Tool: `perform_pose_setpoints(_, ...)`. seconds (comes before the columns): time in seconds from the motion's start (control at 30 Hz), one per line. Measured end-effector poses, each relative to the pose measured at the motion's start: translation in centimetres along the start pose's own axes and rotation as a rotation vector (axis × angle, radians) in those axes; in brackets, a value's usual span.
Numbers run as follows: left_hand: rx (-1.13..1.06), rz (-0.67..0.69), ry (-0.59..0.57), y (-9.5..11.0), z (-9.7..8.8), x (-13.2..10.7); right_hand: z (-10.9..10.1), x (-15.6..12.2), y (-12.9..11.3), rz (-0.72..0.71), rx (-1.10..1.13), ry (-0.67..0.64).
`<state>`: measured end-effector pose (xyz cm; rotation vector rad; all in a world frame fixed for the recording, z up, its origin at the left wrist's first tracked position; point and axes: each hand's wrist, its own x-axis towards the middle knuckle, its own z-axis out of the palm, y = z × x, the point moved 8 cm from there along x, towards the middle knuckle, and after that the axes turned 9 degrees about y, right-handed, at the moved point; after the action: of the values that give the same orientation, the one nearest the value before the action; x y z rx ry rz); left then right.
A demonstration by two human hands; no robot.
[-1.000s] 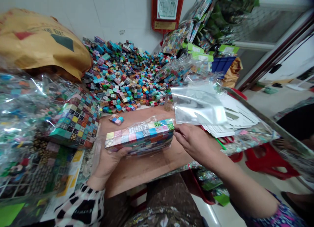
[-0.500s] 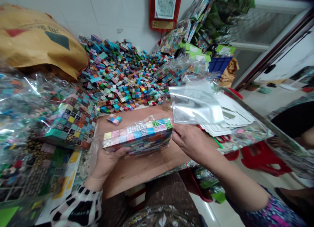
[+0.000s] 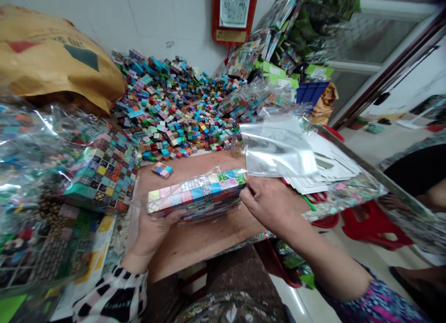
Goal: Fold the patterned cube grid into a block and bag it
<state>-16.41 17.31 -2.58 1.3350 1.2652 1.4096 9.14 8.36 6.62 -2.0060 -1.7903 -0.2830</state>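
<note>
A long block of small patterned paper cubes (image 3: 195,195), wrapped in a clear plastic bag, lies over the brown board (image 3: 209,237). My left hand (image 3: 153,232) grips its left end from below, thumb along the front face. At the right end my right hand (image 3: 270,202) is closed, its curled fingers pressed against the end of the bag; what they pinch is hidden. Loose bag film hangs by my left wrist. Behind the block a short strip of cubes (image 3: 162,170) rests on the board.
Loose cubes (image 3: 181,114) are heaped against the wall. Clear empty bags (image 3: 278,148) lie on white cards (image 3: 327,162) at the right. Bagged cube blocks (image 3: 104,174) stand left, below a yellow sack (image 3: 59,58). Red stools (image 3: 376,227) and another person's arm (image 3: 435,193) are at right.
My right hand has shifted slightly down and left against the block's end. The wrapped block has tilted a little, showing more of its top; my left hand still holds it.
</note>
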Motion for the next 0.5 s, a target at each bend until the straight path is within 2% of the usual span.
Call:
perform_pose_setpoints(0.23, 0.073, 0.094, -0.02, 0.6, 0.0, -0.2, 0.3, -0.7, -0.1, -0.02, -0.04, 0.101)
perform_pose_setpoints(0.4, 0.107, 0.245, 0.067, 2.3, -0.5, -0.2, 0.2, -1.3, -0.3, -0.012, -0.067, 0.22)
perform_pose_setpoints(0.5, 0.099, 0.279, 0.058, 2.9, -0.1, -0.3, 0.2, -1.7, -0.6, -0.009, -0.077, 0.278)
